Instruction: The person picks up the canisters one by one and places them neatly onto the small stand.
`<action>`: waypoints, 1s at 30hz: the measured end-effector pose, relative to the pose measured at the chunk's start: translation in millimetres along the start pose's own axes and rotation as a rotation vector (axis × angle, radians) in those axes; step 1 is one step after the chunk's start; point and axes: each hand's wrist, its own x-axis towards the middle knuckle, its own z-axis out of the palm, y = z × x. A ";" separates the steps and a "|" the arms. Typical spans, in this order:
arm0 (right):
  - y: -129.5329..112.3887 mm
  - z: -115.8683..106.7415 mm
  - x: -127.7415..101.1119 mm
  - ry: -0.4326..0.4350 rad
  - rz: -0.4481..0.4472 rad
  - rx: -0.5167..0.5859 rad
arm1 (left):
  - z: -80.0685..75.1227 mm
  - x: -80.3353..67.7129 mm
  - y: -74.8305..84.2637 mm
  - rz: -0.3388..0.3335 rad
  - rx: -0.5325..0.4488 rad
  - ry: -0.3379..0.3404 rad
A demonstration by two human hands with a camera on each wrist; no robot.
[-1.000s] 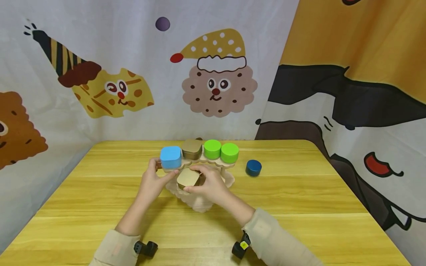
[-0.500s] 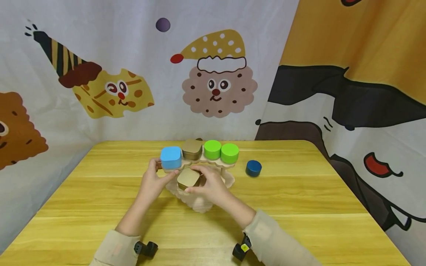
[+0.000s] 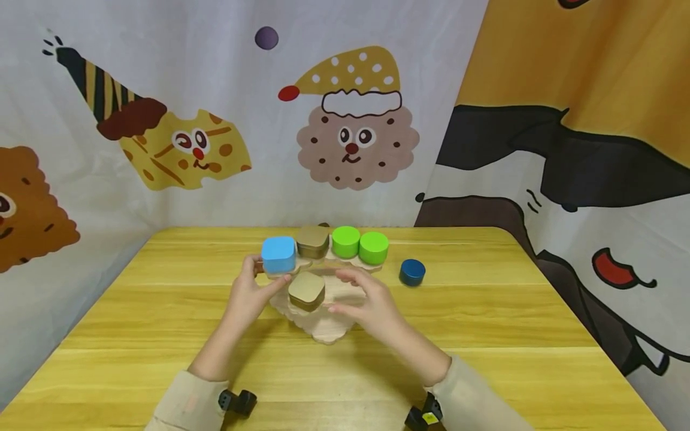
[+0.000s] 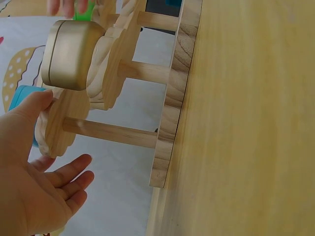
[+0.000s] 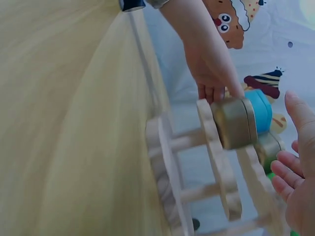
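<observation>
Two hands flank a gold tin on a wooden stand: left hand touching the stand's edge, right hand open, holding nothing.

open tabletop right of the wooden rack.

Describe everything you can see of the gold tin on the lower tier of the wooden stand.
The gold tin is a squat, rounded-square box with a matte metallic finish; the left wrist view shows a seam where lid meets base. It sits closed and flat on the front, lower tier of the wooden stand, below the blue tin. The left hand is at the stand's edge beside it, thumb close to the tin; whether it touches is unclear. The right hand is open just to its right, not touching it.
</observation>
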 end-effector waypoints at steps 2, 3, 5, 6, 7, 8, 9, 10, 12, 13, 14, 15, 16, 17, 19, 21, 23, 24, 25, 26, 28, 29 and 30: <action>2.9 -7.2 -7.1 0.004 0.022 -0.003 | -0.1 0.1 0.5 -0.002 0.001 -0.002; 4.4 -10.7 -10.2 0.004 0.033 0.000 | -0.2 0.1 0.9 -0.002 0.000 -0.002; 7.1 -18.0 -15.3 0.005 0.041 0.002 | -0.5 -0.2 1.3 -0.003 0.000 -0.002; 9.2 -21.4 -17.5 0.010 0.031 -0.002 | -0.6 -0.3 1.2 -0.005 0.002 -0.003; 11.2 -24.9 -19.2 0.013 0.018 -0.006 | -0.6 -0.4 1.0 -0.006 0.003 -0.003; 13.6 -28.2 -20.6 0.019 -0.002 -0.015 | -0.5 -0.6 0.8 -0.007 0.003 -0.003; 16.0 -31.6 -21.9 0.031 -0.021 -0.029 | -0.4 -0.7 0.7 -0.007 0.003 -0.003; 18.9 -34.8 -23.0 0.045 -0.047 -0.048 | -0.3 -0.8 0.5 -0.008 0.003 -0.003; 25.7 -41.2 -24.8 0.080 -0.094 -0.080 | -0.1 -0.8 0.4 -0.009 0.005 -0.004; 28.8 -44.5 -25.7 0.094 -0.104 -0.093 | -0.1 -0.8 0.5 -0.009 0.005 -0.004; 32.3 -47.8 -26.5 0.110 -0.113 -0.101 | -0.1 -0.7 0.7 -0.009 0.006 -0.004; 35.6 -51.1 -27.3 0.121 -0.116 -0.110 | 0.0 -0.7 0.8 -0.010 0.006 -0.004; 38.8 -54.3 -27.9 0.129 -0.114 -0.113 | -0.1 -0.7 0.9 -0.010 0.006 -0.004; 42.0 -57.5 -28.5 0.135 -0.111 -0.117 | -0.2 -0.7 0.9 -0.010 0.006 -0.004; 47.4 -63.4 -29.4 0.139 -0.084 -0.130 | -0.2 -0.7 1.1 -0.011 0.005 -0.004; 52.2 -68.8 -30.0 0.140 -0.052 -0.145 | -0.3 -0.8 1.3 -0.010 0.002 -0.006; 57.1 -73.7 -30.4 0.142 -0.022 -0.165 | -0.4 -0.9 1.7 -0.009 -0.002 -0.007; 59.4 -76.1 -30.4 0.145 -0.010 -0.168 | -0.4 -0.9 1.9 -0.008 -0.003 -0.007; 62.1 -78.4 -30.3 0.148 0.002 -0.175 | -0.5 -0.9 2.1 -0.008 -0.006 -0.008; 64.7 -80.5 -30.0 0.152 0.009 -0.176 | -0.6 -1.0 2.3 -0.008 -0.007 -0.008; 69.3 -84.6 -29.5 0.159 0.029 -0.182 | -0.7 -1.1 2.5 -0.008 -0.007 -0.007; 71.5 -86.6 -29.3 0.161 0.037 -0.183 | -0.7 -1.2 2.6 -0.007 -0.007 -0.007; 73.5 -88.4 -29.0 0.163 0.046 -0.181 | -0.7 -1.2 2.5 -0.008 -0.006 -0.006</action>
